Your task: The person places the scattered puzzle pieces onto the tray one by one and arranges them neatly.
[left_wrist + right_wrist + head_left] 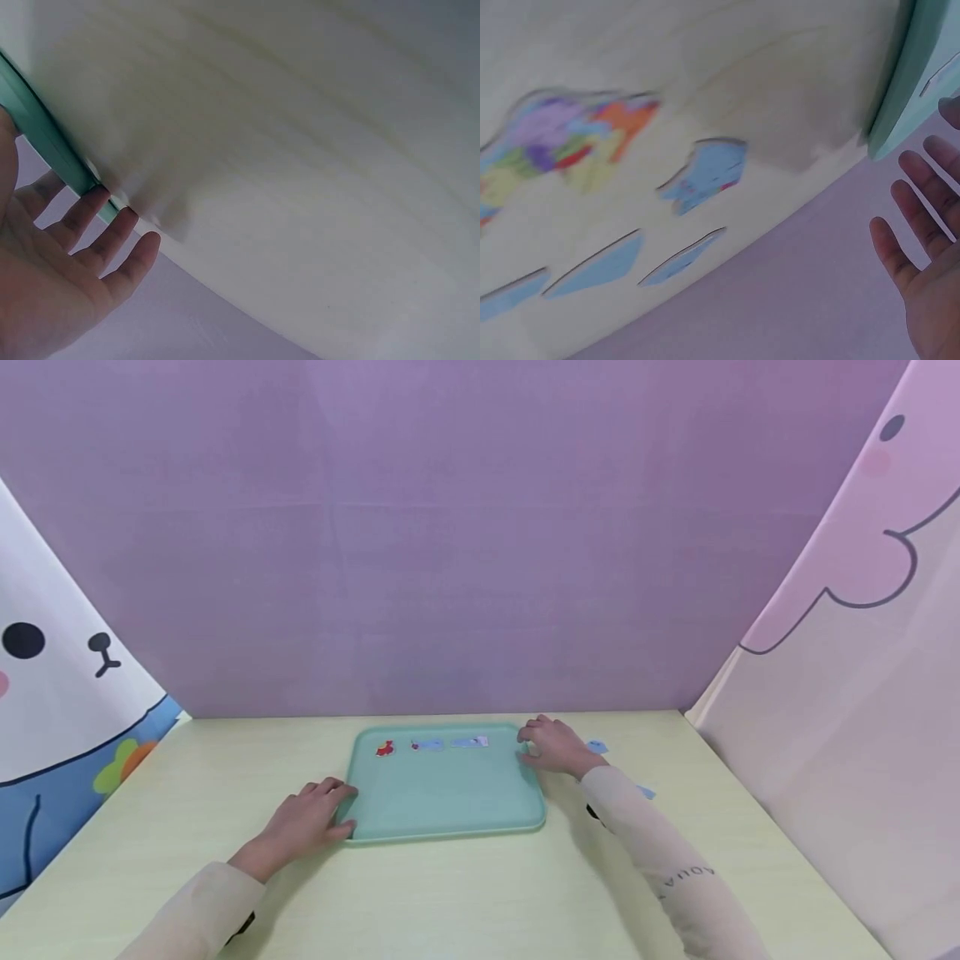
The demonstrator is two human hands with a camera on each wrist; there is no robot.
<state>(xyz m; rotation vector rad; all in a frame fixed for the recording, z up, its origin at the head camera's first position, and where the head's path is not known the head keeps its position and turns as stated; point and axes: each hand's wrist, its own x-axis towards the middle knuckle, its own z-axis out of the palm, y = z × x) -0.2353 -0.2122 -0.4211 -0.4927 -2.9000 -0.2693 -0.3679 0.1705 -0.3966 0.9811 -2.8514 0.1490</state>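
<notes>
Fingers [341, 792] lie loosely apart in the head view: left hand [302, 824] at the tray's [442, 793] left edge, right hand [557, 747] at its far right corner, its long sides running between them. Left wrist: fingertips [125, 217] at the rim [46, 139]. Right wrist: cutouts [705, 174] lie beside it.

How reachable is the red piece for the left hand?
Likely yes: the left hand is at the left edge of the tray, and only bare tray shows between it and the red piece.
</notes>
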